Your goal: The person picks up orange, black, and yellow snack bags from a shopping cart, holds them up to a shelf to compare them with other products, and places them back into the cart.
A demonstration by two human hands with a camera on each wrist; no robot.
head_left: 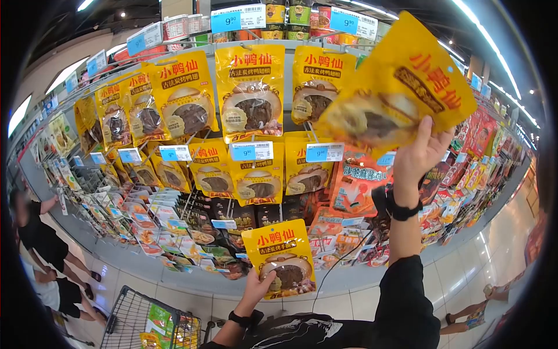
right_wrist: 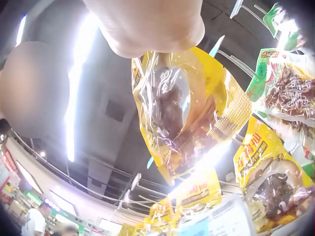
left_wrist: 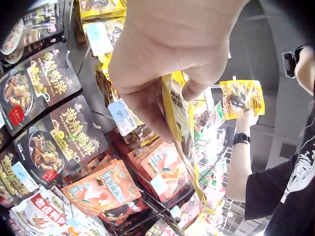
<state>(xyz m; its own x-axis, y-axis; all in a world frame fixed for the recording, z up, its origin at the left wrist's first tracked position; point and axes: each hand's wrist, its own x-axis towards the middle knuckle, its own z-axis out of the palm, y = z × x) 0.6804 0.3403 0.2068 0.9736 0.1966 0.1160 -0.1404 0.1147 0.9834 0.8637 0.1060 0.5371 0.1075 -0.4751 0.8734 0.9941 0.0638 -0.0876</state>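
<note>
My left hand [head_left: 256, 289] pinches a yellow snack bag [head_left: 285, 250] low in front of my body, thumb across its front. That bag is upright, with red characters and a window onto dark brown pieces. In the left wrist view it shows edge-on between thumb and fingers. Raised at the upper right, my right hand [head_left: 419, 152] holds another yellow snack bag [head_left: 401, 87] by its lower edge, thumb on the front. This second bag tilts and covers part of the rack. Through its window in the right wrist view, dark meat pieces [right_wrist: 170, 101] show.
Similar yellow bags [head_left: 250, 87] hang in rows on a shop rack, with blue price tags [head_left: 244, 152] below. Orange packets [head_left: 354, 180] hang lower right. A wire shopping cart [head_left: 125, 320] holding packets stands at lower left. People [head_left: 52, 244] stand at the left; another person's legs [head_left: 468, 311] show right.
</note>
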